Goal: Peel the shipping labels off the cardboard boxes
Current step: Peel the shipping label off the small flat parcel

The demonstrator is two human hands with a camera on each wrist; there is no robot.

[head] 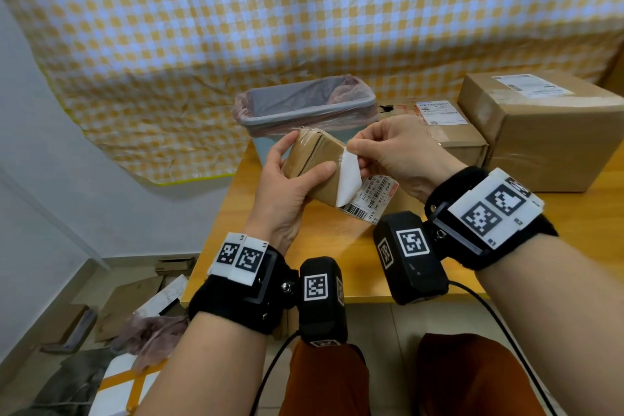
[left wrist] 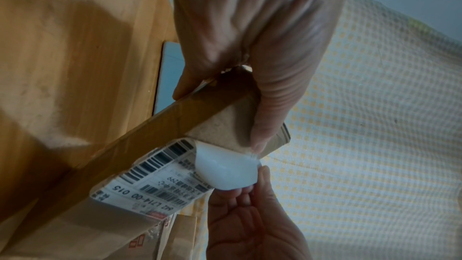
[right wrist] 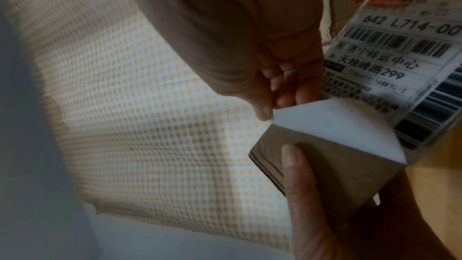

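My left hand (head: 297, 176) grips a small cardboard box (head: 315, 159) and holds it tilted above the table, thumb on its near face. A white shipping label (head: 366, 199) with barcodes covers the box's lower right part. One corner of the label (head: 347, 179) is peeled up, blank white back showing. My right hand (head: 358, 149) pinches that corner between thumb and fingers. The left wrist view shows the lifted flap (left wrist: 227, 169) beside the printed label (left wrist: 155, 175). The right wrist view shows the flap (right wrist: 337, 124) and the box (right wrist: 332, 167) with my left thumb (right wrist: 297, 167) on it.
A grey bin (head: 307, 108) lined with a pink bag stands behind the box. Two larger cardboard boxes (head: 547, 132) (head: 449, 125), each with a label, sit at the back right of the wooden table (head: 337, 246). Flattened cardboard and scraps (head: 128, 311) lie on the floor to the left.
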